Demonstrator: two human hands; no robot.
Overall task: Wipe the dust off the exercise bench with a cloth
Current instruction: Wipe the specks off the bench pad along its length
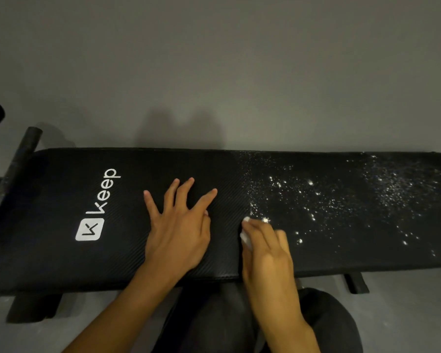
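A white cloth (pixel 245 236) is held against a dusty black exercise bench (pixel 189 164).
The left hand (pixel 178 225) is laid flat on the bench's middle, fingers spread. Just to its right, the cloth is gripped under the right hand (pixel 267 253), fingers curled close together, at the left edge of the white dust (pixel 316 197) scattered over the bench's right half.

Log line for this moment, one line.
left hand: flat on bench | right hand: holds cloth | dust: covers right part
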